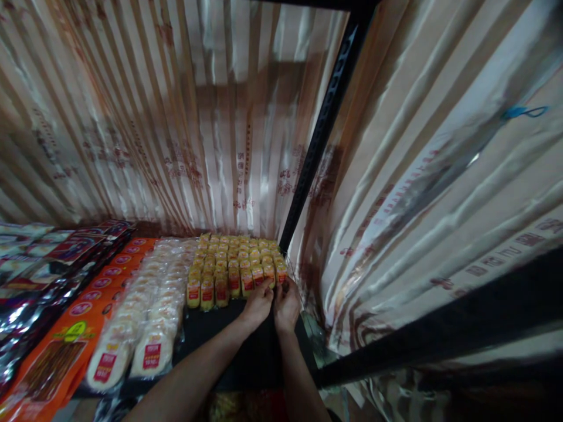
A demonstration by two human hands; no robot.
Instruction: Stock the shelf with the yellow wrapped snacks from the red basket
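Observation:
Small yellow snack packets (pixel 221 288) with red labels stand in tight rows on a black shelf (pixel 220 346). At the right end of the front row, my left hand (pixel 258 302) is closed, with its fingertips at the lower front of one packet (pixel 268 273). Close beside it, my right hand (pixel 287 306) has its fingers curled at the bottom of the end packet (pixel 281 272). Both forearms reach in from below. The undersides of the packets at my fingers are partly hidden.
Left of the yellow packets are two rows of round, pale wrapped cakes (pixel 153 351), then orange bags (pixel 55 363) and dark shiny packages (pixel 26 287). A black metal upright (pixel 314 152) rises behind the right corner. Printed plastic sheeting (pixel 220 117) hangs behind.

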